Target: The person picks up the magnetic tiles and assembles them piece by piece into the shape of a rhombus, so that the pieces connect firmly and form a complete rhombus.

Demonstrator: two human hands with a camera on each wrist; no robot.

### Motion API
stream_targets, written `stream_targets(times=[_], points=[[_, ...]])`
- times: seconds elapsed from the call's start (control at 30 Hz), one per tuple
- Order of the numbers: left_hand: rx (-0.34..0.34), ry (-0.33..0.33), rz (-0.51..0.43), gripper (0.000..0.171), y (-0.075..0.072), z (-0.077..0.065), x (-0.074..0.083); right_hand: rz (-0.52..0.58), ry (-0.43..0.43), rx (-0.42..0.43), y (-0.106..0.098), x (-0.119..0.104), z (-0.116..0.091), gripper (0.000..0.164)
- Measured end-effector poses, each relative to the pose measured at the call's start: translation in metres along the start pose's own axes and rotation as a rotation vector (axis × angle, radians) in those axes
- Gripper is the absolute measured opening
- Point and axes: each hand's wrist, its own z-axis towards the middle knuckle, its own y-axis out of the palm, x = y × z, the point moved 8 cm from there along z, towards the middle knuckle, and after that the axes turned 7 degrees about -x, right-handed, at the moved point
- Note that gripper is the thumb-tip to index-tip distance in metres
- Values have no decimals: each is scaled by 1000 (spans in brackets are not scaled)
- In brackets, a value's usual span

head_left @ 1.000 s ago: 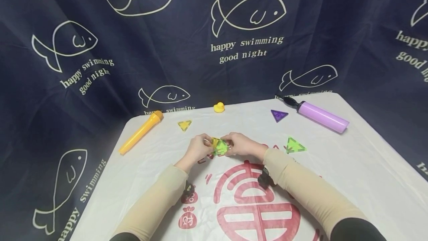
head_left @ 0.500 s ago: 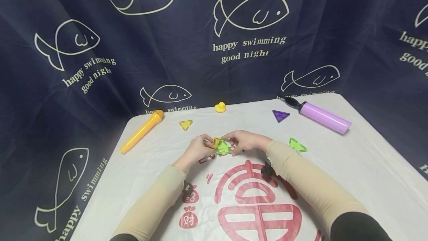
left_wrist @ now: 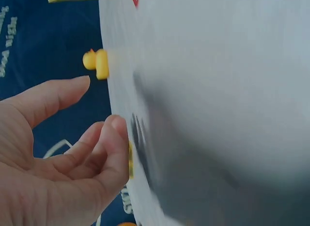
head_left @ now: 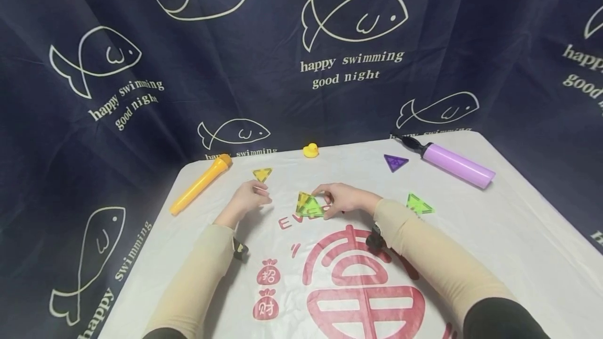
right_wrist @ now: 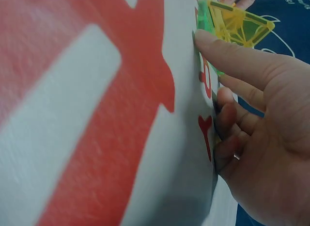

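Green and yellow see-through triangle tiles are joined into a small upright shape (head_left: pixel 309 206) in the middle of the table. My right hand (head_left: pixel 347 199) pinches its right side between thumb and index finger. In the right wrist view the thumb lies on the green edge, and a yellow tile (right_wrist: pixel 242 24) leans above it. My left hand (head_left: pixel 246 201) is bare, its fingers loosely bent and the thumb apart. Just beyond its fingertips lies a flat yellow triangle tile (head_left: pixel 262 174), mostly hidden by those fingers in the left wrist view.
A flat green triangle tile (head_left: pixel 419 203) lies beside the right forearm, with a purple triangle tile (head_left: pixel 395 162) farther back. A yellow rubber duck (head_left: pixel 311 150) stands at the back edge. An orange toy microphone (head_left: pixel 200 184) lies left, a purple hand pump (head_left: pixel 457 165) right.
My left hand has let go of the joined tiles and moved left, close to the yellow triangle tile. The right hand stays at the joined tiles, which now show more fully.
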Motion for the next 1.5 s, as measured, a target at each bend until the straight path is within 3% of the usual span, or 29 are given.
stream_targets(times=[0.2,0.4,0.53,0.7,0.9,1.23,1.5], points=[[78,-77,6,47,-26,8,-15,-45,34,28,4,-2,6,81],[116,-110,37,48,-39,21,-21,-69,62,32,3,-3,7,81],[154,-160,93,51,-45,30,-17,-80,60,48,1,-4,6,80],[206,-159,181,64,-46,43,-6,-89,60,88,0,-4,5,80],[223,-182,188,77,-46,54,-5,-88,45,125,2,-5,5,80],[218,-248,179,67,-45,56,-12,-16,33,32,3,-4,1,81],[241,-218,225,68,-44,53,-13,-51,46,91,2,-4,4,78]])
